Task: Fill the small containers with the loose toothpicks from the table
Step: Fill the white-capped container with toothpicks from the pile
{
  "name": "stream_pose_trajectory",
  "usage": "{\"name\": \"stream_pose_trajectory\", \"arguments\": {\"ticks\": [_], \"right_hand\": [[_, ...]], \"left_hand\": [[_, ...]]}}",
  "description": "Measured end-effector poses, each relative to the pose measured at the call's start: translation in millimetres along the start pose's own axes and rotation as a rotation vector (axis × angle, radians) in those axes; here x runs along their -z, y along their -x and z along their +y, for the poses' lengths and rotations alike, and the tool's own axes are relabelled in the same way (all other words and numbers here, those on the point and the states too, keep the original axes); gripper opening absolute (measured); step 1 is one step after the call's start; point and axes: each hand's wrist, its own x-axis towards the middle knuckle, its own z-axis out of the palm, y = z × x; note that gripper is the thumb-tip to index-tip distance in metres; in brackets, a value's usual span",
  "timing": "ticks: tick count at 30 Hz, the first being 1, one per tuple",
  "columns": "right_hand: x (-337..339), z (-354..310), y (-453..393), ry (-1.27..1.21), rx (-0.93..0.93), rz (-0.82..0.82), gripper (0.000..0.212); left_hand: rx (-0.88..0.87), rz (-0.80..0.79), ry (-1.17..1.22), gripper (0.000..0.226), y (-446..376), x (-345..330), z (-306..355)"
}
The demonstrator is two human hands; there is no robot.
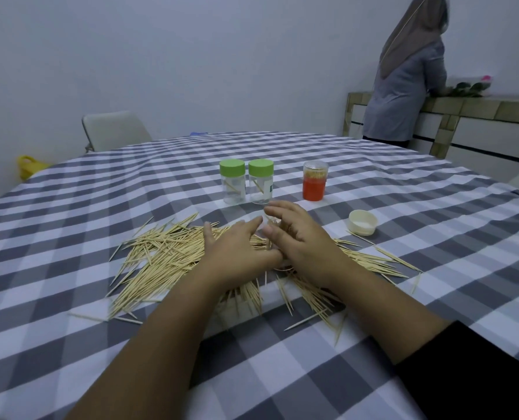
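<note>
A wide heap of loose toothpicks (161, 256) lies on the checked tablecloth in front of me. My right hand (300, 247) curls its fingers round an upright bunch of toothpicks (277, 230) at the middle of the heap. My left hand (237, 253) lies beside it with fingers stretched out, its fingertips touching the bunch. A curved rim (282, 268) shows between my wrists; I cannot tell what it is. Two clear containers with green lids (232, 181) (261, 181) stand behind the heap, each with a toothpick or two inside. An orange container (314, 180), packed with toothpicks, stands to their right.
A white lid (362, 222) lies open side up to the right of my hands. The round table (70, 344) carries a grey and white checked cloth. A chair (114, 130) stands at the far side. A person (409, 71) stands at a counter at the back right.
</note>
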Motion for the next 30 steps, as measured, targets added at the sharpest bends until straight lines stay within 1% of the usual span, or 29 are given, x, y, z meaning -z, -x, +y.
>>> {"name": "stream_pose_trajectory", "arguments": {"ticks": [1,4,6,9,11,13,15,18,22,25,28,30], "right_hand": [[1,0,1,-0.003,-0.01,-0.031,0.045],[2,1,4,-0.019,-0.046,-0.1,0.051],[0,-1,6,-0.057,-0.07,-0.109,0.058],[-4,2,7,-0.056,-0.094,-0.121,0.075],[-5,3,7,-0.047,-0.096,-0.146,0.08],[-7,4,7,-0.038,-0.093,-0.156,0.083],[-9,4,7,-0.035,-0.083,-0.148,0.083],[-9,5,7,-0.039,-0.076,-0.129,0.082],[-8,5,8,-0.032,-0.073,-0.117,0.082],[-7,6,7,-0.001,-0.064,-0.115,0.082],[-6,6,5,0.021,-0.062,-0.119,0.083],[-6,8,4,0.017,-0.065,-0.114,0.083]], "left_hand": [[0.019,-0.011,-0.014,0.073,1,6,-1],[0.085,0.012,-0.004,0.069,1,23,-11],[0.137,-0.012,-0.015,0.067,1,34,-17],[0.209,-0.107,-0.229,0.067,0,42,-22],[0.242,-0.148,-0.349,0.06,-3,43,-24],[0.226,-0.167,-0.405,0.041,-8,39,-27],[0.196,-0.14,-0.458,0.028,-11,34,-29],[0.149,-0.023,-0.534,0.032,-14,24,-30],[0.112,0.052,-0.635,0.02,-17,17,-32],[0.114,0.084,-0.626,0.025,-19,16,-34],[0.182,0.079,-0.463,0.033,-22,19,-34],[0.181,0.069,-0.396,0.036,-23,21,-32]]}}
